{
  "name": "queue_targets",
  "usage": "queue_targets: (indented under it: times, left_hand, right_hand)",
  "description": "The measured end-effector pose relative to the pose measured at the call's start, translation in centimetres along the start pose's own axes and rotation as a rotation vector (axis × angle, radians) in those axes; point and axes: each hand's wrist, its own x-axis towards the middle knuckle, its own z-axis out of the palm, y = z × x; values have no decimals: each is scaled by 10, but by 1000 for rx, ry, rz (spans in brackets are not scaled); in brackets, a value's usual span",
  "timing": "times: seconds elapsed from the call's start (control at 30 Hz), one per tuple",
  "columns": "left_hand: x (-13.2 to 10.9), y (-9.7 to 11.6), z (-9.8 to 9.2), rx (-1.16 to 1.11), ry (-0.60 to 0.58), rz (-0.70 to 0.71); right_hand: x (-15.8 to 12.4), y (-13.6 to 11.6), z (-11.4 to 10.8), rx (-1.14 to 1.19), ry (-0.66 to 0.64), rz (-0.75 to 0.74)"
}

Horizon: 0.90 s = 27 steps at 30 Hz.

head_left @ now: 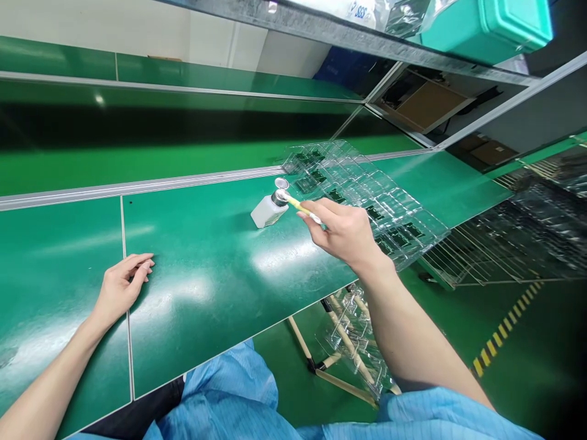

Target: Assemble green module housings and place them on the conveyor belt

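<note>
My right hand (342,229) is closed in a pinch around a slim yellow-and-white brush (299,206). The brush's far end touches the metal top of a white plastic bottle (268,212), whose round lid (281,183) is flipped up. The bottle leans to one side in this tilted view. Just beyond my right hand lies a clear plastic tray (355,177), with several small dark green circuit boards (337,195) in its compartments. My left hand (121,284) rests on the green tabletop (192,244), fingers loosely bent and holding nothing.
A metal rail (137,184) edges the table's back. Overhead, a shelf (312,30) bears a turquoise box (486,30) and plastic bags. A wire rack (472,253) with clear trays stands to the right. Below the front edge is a pipe frame (339,382) with clear plastic pieces.
</note>
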Motion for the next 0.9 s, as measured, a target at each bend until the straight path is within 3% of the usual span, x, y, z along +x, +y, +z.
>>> queue_targets:
  times: [0.2, 0.43, 0.9]
  left_hand:
    - [0, 0, 0, 0, -1, -4]
    - [0, 4, 0, 0, 4, 0]
    - [0, 1, 0, -7, 1, -4]
  right_hand:
    - [-1, 3, -1, -85, -24, -95]
    - [-1, 4, -3, -77, -82, -5]
    - [0, 6, -3, 21, -32, 73]
